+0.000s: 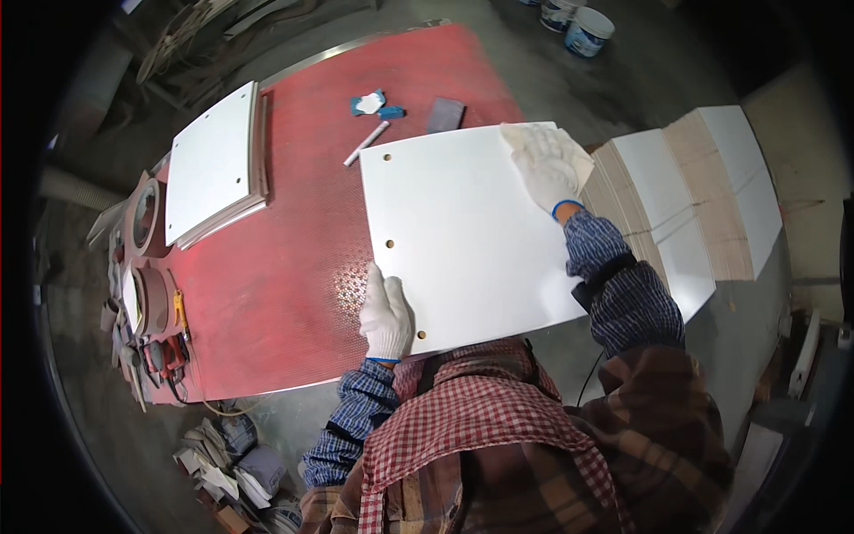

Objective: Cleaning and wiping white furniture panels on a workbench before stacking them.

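Observation:
A large white panel with several small holes along its left side lies in front of me, over the right part of the red table. My left hand, in a white knit glove, grips the panel's left edge near its front corner; some of the fingers are hidden. At the far right corner my right hand, also gloved, presses a pale beige sheet against the panel. Its fingers lie over the sheet, which sticks out on both sides of the hand. Whether the sheet is paper or cloth I cannot tell.
The red table carries a stack of white panels at the left, a grey block and a white stick. Rolls and tools crowd its left edge. More stacked panels stand at the right.

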A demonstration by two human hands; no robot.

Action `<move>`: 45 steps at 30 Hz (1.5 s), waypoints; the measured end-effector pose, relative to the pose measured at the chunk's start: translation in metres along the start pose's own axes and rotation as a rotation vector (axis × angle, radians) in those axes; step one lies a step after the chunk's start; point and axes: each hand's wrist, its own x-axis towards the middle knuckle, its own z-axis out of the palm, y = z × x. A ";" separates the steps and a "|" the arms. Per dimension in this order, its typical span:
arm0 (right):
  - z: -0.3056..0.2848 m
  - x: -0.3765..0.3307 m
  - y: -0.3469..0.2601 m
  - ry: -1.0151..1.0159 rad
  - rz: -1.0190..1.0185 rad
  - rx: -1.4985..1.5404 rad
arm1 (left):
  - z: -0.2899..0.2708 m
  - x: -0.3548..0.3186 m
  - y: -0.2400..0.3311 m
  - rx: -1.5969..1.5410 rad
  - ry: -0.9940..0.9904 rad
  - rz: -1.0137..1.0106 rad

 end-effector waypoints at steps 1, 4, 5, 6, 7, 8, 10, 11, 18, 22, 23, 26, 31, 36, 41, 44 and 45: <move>0.005 0.016 0.001 0.043 0.184 0.063 | -0.002 0.003 0.013 0.065 -0.060 -0.028; 0.007 0.075 -0.044 0.077 0.313 0.112 | 0.003 0.003 0.006 0.035 -0.041 -0.039; -0.003 0.088 -0.078 0.025 0.166 0.125 | -0.003 0.004 0.018 -0.010 -0.053 -0.109; -0.016 0.098 -0.109 -0.017 0.018 0.134 | -0.008 0.004 0.025 0.039 -0.066 -0.118; -0.023 0.102 -0.140 0.037 -0.071 0.219 | -0.002 0.004 0.017 -0.024 -0.007 -0.050; -0.028 0.099 -0.172 0.089 -0.163 0.304 | 0.004 0.003 0.006 -0.084 0.050 0.016; -0.053 0.078 -0.226 0.031 -0.346 0.348 | -0.002 0.002 0.009 -0.068 0.070 -0.009; -0.062 0.066 -0.235 0.015 -0.475 0.420 | -0.003 0.000 0.007 -0.074 0.052 -0.027; -0.038 0.076 -0.107 0.056 -0.252 0.083 | 0.002 -0.002 0.009 -0.031 -0.005 -0.022; -0.002 0.036 -0.018 0.049 0.157 0.049 | -0.003 -0.005 0.017 -0.137 -0.019 -0.092; 0.001 0.014 -0.009 0.108 0.260 0.044 | -0.006 -0.004 0.018 -0.193 -0.027 -0.081; -0.019 -0.042 -0.019 0.076 0.326 0.014 | -0.009 -0.002 0.006 -0.278 -0.038 -0.055; -0.051 -0.125 -0.097 -0.051 0.393 0.089 | -0.021 0.006 0.018 -0.343 -0.215 -0.112; -0.128 -0.136 -0.269 -0.332 0.038 0.324 | -0.047 0.042 -0.035 -0.954 -0.639 -0.397; -0.133 -0.156 -0.306 -0.079 -0.214 0.568 | -0.058 0.053 -0.046 -0.833 -0.413 -0.395; -0.122 -0.175 -0.249 -0.258 0.065 0.383 | -0.061 0.047 -0.049 -0.644 -0.401 -0.283; -0.120 -0.184 -0.220 -0.272 0.134 0.324 | -0.059 0.041 -0.040 -0.650 -0.409 -0.278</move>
